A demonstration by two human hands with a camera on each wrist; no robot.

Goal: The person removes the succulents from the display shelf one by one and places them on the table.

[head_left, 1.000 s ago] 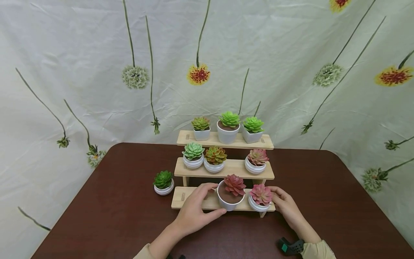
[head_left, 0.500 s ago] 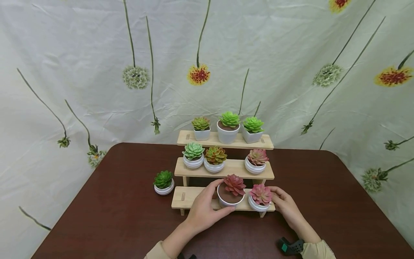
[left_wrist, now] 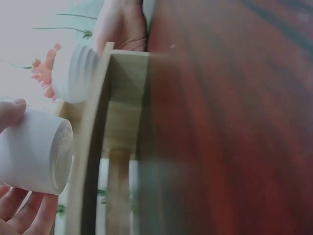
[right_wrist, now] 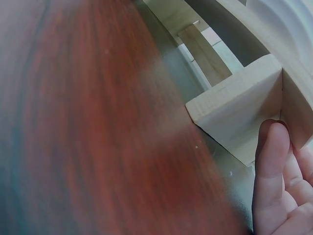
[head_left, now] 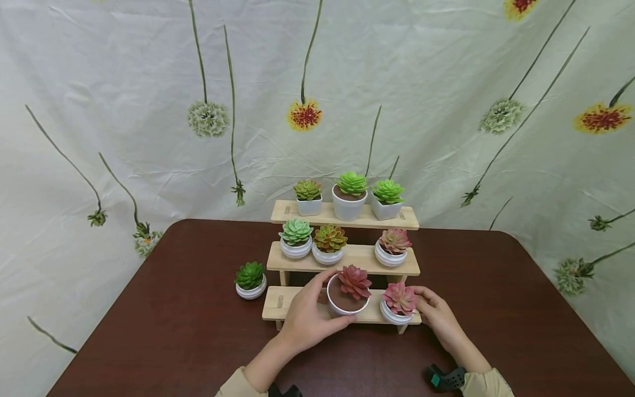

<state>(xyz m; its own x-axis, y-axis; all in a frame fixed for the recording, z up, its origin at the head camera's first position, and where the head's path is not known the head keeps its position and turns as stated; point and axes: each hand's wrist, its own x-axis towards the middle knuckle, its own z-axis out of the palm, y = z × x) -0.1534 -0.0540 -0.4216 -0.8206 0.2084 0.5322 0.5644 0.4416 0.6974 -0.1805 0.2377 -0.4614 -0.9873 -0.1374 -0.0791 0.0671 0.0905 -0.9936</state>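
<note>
My left hand (head_left: 310, 317) holds a white round pot (left_wrist: 36, 149) with a dark red succulent (head_left: 354, 281). In the left wrist view, thumb and fingers lie on opposite sides of the pot, and its base shows tilted and apart from the lowest shelf. Beside it, a pink succulent in a ribbed white pot (head_left: 397, 314) stands at the right end of that shelf. My right hand (head_left: 439, 317) grips the same end of the wooden tiered plant stand (head_left: 292, 298). In the right wrist view, the right thumb (right_wrist: 274, 161) is against the stand's underside near a leg; the fingertips are partly hidden.
On the middle shelf (head_left: 359, 256) stand a mint-green, an orange-green and a pinkish succulent, with a gap before the last. The top shelf (head_left: 324, 215) bears three green ones. A dark green succulent (head_left: 250, 278) stands on the brown table (head_left: 198, 331), left of the stand.
My left hand has closed around the red succulent's pot, then raised it and shifted it slightly left. The right hand has stayed at the shelf's end.
</note>
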